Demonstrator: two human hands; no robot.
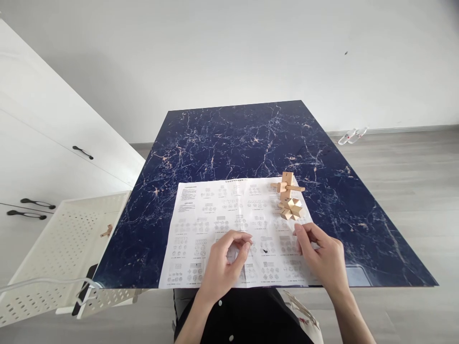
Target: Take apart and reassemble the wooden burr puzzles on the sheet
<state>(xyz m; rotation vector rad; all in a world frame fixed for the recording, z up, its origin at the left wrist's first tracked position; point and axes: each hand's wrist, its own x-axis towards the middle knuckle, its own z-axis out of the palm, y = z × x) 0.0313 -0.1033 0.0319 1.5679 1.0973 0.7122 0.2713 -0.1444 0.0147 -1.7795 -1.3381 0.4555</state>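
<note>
A printed sheet [211,229] with rows of small diagrams lies spread at the near edge of the table. Over its middle, my left hand [226,255] is curled, thumb tip close to the fingertips, with nothing visible in it. My right hand [324,253] is at the sheet's right edge, also curled with thumb and fingers drawn together and nothing seen between them. Just beyond it sits a star-shaped wooden interlocking puzzle [292,209]. Behind that, a cross-shaped wooden puzzle [287,186] with bars sticking out rests on the sheet's upper right corner.
The dark blue marbled table [229,143] has a white pegboard-like rack [43,258] on its left, with a small wooden piece [106,231] there. White cabinets [53,143] stand further left. Clear bottles [353,135] are by the wall at right. A cable [43,282] crosses the rack.
</note>
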